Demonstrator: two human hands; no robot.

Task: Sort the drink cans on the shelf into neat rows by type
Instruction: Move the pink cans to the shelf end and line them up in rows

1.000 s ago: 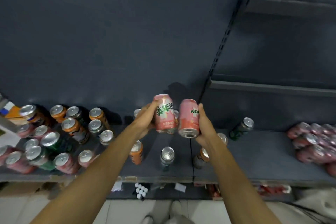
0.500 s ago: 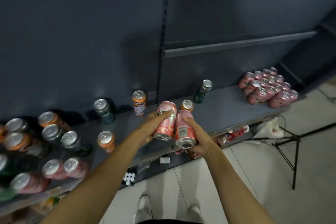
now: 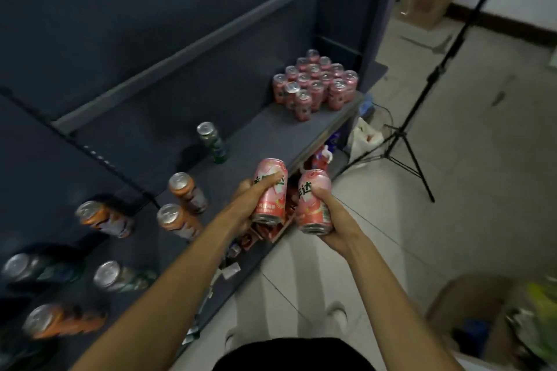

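Head view, hands: our left hand (image 3: pixel 250 199) wraps one pink can (image 3: pixel 269 191) and our right hand (image 3: pixel 328 220) wraps a second pink can (image 3: pixel 313 202); each grip is clamped round its can, thumbs across the front.
Head view, where the cans are: we hold both in the air, just off the front edge of the shelf (image 3: pixel 271 129), side by side and a little apart, tops tilted away from us.
Head view, goal: the pink cluster (image 3: pixel 316 81) stands packed together at the far right end of the shelf, well apart from our hands.
Head view, unsorted: a green can (image 3: pixel 212 141) stands alone mid-shelf; orange cans (image 3: pixel 180 205) and blurred others sit to the left.
Step in hand: we judge this the carry of two pink cans toward their group.
Next move: we need to reach forward and right, turn both cans upright and set them at the near edge of the cluster without knocking its front cans.
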